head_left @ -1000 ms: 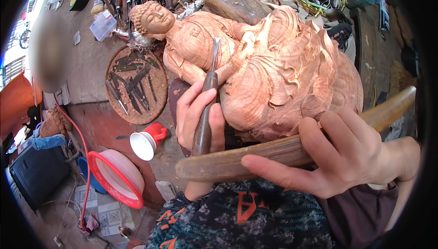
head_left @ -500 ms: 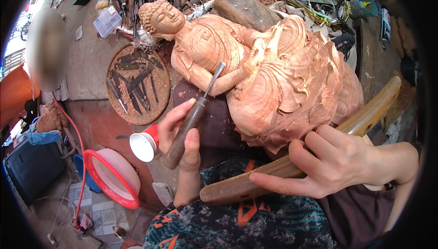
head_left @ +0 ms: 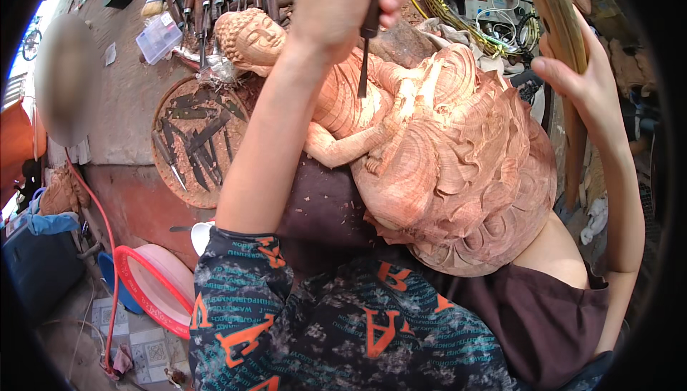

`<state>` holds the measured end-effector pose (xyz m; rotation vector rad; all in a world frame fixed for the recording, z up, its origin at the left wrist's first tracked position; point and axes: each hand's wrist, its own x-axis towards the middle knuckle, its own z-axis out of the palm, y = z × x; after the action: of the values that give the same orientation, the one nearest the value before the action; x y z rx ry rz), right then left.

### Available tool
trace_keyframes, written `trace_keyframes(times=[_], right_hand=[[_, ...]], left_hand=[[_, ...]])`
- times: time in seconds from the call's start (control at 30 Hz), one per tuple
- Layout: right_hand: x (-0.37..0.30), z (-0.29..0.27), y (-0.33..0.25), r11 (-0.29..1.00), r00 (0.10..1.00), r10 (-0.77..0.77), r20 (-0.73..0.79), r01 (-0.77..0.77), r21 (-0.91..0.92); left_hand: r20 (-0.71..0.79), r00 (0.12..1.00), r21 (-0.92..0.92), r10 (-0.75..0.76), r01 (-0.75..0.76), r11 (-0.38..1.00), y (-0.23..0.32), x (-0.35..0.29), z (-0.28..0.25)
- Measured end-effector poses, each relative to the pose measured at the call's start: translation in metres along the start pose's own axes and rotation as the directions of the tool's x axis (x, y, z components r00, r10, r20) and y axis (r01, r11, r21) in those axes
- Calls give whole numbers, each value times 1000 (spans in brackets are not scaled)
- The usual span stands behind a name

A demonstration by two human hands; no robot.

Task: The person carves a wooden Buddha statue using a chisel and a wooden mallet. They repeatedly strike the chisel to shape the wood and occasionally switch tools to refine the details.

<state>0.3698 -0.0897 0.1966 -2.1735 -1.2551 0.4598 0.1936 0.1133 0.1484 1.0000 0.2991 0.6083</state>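
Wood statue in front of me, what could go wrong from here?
The chisel in the left hand might slip and gouge the statue, since the blade points at the carved torso. If swung off line, the wooden club in the right hand could hit the left hand, which is bare.

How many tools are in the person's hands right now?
2: a chisel in the left hand, pointing at the carved wooden figure, and a curved wooden bar in the right hand, right of the figure. Anything inside the palms would be hidden.
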Motion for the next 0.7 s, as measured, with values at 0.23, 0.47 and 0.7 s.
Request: trace_keyframes(times=[0.23,0.47,0.7], right_hand=[[6,4,7,948,967,233,100,-248,200],[5,7,5,956,978,175,117,-197,216],[3,2,18,952,972,230,52,-236,195]], left_hand=[[218,967,137,-129,100,985,-28,4,-11],[223,963,139,-153,124,982,-27,0,-2],[353,927,159,-127,75,985,-38,3,-2]])
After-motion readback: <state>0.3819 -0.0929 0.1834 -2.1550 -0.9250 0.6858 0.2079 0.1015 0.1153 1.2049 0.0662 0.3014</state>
